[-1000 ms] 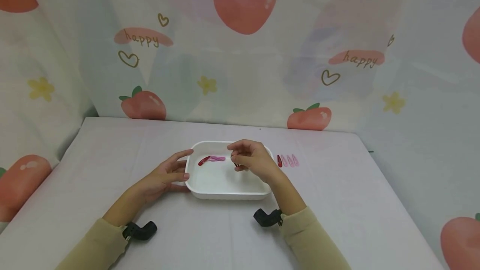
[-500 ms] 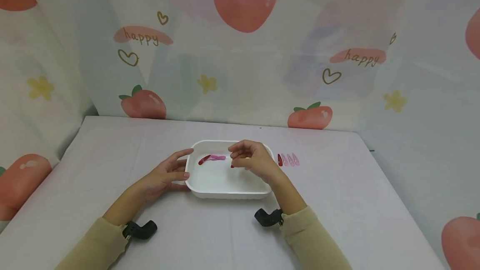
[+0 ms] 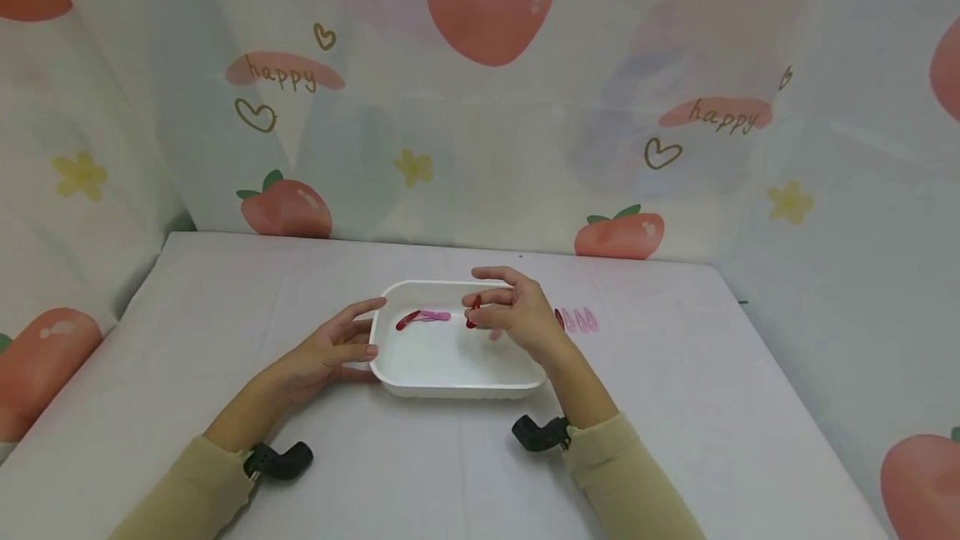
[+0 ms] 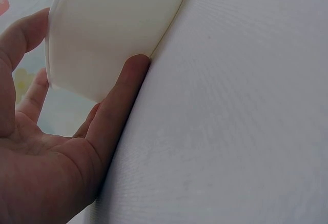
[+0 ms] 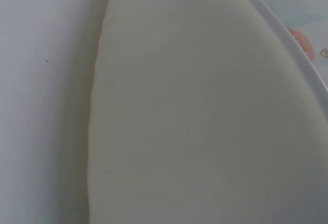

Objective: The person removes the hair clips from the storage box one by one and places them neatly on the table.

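Observation:
A white tray (image 3: 459, 392) sits on the table. Inside it, toward the left, lie a dark red snap hair clip (image 3: 407, 322) and pink clips (image 3: 435, 317), close together. My left hand (image 3: 322, 361) touches the tray's left side with its fingers spread; the left wrist view shows fingertips against the outer wall (image 4: 102, 34). Over the tray's right half, my right hand (image 3: 528, 319) pinches another red hair clip (image 3: 471, 323) between thumb and fingers. The right wrist view shows only the tray's outer wall (image 5: 189, 106), with neither hand nor clip in it.
Right of the tray, a red clip (image 3: 559, 319) and several pink clips (image 3: 581, 321) lie in a row on the white tablecloth (image 3: 675, 407). A printed curtain (image 3: 480, 148) stands behind the table.
My right hand has shifted slightly right and lifted its upper fingers, so more of the pinched red clip shows. The left hand and tray hold their place.

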`<state>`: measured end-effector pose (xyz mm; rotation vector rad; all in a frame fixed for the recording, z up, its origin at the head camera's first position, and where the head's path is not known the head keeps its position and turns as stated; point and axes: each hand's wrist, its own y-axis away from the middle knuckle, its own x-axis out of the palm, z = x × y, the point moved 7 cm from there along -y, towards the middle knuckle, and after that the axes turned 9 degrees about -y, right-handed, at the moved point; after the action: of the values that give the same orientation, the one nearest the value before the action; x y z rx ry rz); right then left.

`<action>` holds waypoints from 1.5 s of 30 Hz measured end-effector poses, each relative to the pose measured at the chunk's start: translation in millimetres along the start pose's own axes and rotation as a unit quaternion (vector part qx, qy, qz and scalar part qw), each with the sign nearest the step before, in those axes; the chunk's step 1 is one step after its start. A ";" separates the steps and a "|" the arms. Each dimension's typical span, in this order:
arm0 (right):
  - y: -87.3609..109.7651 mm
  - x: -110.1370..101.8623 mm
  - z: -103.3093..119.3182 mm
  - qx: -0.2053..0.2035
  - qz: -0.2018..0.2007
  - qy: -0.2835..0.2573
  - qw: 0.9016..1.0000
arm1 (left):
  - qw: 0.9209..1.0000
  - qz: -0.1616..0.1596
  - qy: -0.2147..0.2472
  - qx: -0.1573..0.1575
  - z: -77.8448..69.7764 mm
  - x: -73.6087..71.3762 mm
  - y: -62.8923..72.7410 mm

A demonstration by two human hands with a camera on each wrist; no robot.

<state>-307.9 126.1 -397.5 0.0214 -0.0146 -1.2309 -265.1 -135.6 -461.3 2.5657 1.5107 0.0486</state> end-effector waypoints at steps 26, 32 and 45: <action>11.7 -55.7 24.1 -0.047 -0.016 0.020 0.999 | 1.000 -0.001 0.004 0.000 1.0 0.6 -0.7; 15.7 -75.3 29.5 -0.057 -0.038 0.011 0.998 | 1.000 -0.001 0.004 -0.001 1.8 -0.2 -1.1; 22.3 -108.4 31.5 -0.054 -0.099 0.013 0.994 | 1.000 0.000 -0.002 0.001 2.8 -0.9 -1.6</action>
<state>-323.8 235.5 -365.5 -0.0567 0.0796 -1.4280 -266.6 -135.9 -464.3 2.5653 1.5102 0.0437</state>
